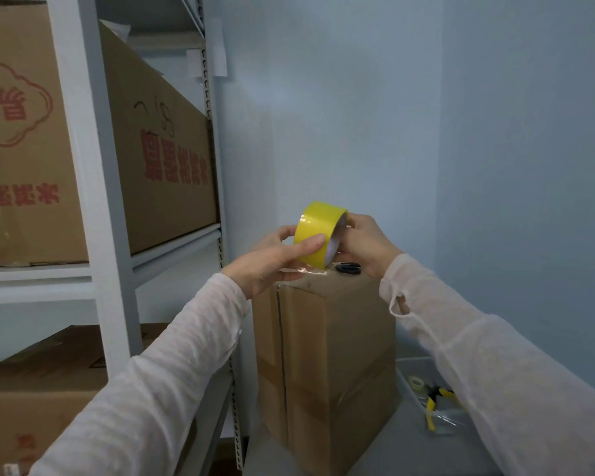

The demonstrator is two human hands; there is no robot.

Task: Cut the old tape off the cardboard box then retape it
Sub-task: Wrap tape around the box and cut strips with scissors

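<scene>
Centrally, the yellow tape roll (318,235) is held in the air just above the top of the cardboard box (327,355), over that top's far edge. My left hand (275,259) grips the roll from the left: its thumb (310,244) lies across the yellow outer face and the other fingers curl behind. My right hand (368,245) grips the roll's right rim, fingers curled round it and hiding much of the core. A short clear tape end (310,271) sticks out beneath the roll, by the left palm; whether it touches the box I cannot tell. Black scissors (348,268) lie at the far right corner of the box top, partly hidden by the right hand. The box stands upright on a grey surface (409,451). At right, a clear tray (406,379) holds yellow-handled pliers (437,400) and a small pale roll (415,382). At left stands a white rack (114,269) bearing printed cartons (165,159).
</scene>
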